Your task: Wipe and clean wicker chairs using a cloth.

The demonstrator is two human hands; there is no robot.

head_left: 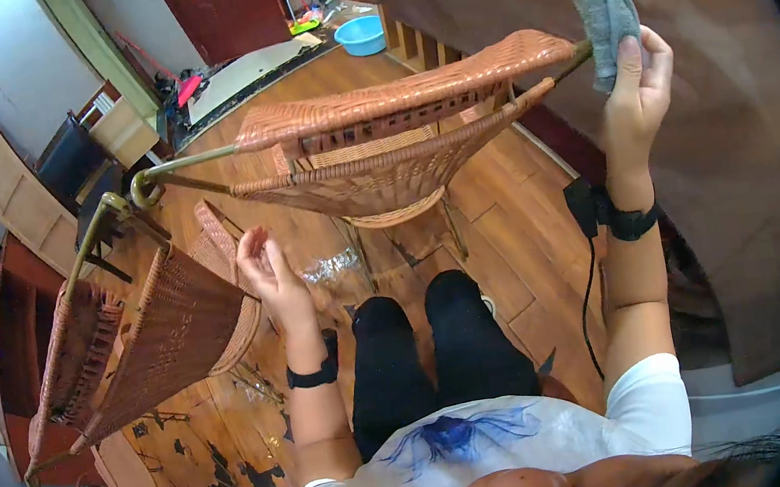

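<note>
In my right hand (pixel 644 88) is a folded grey cloth (pixel 598 10), pinched at its lower end and raised upright. The cloth is beside the right end of the top rail of a wicker chair (pixel 370 172), which has a metal frame and an orange-brown woven back. My left hand (pixel 268 266) hangs in the air below that chair's back, palm up, fingers loosely curled and apart, with nothing visible in it. A second wicker chair (pixel 150 342) stands at the left, near my left hand, its metal frame end close to the first chair's.
A light-blue basin (pixel 360 36) sits on the wooden floor near the doorway. At the left are a dark chair (pixel 77 158), a wooden panel (pixel 19 191) and a reddish-brown cabinet (pixel 21 345). Brown sheeting (pixel 735 145) covers something along my right. Dark worn patches mark the floor.
</note>
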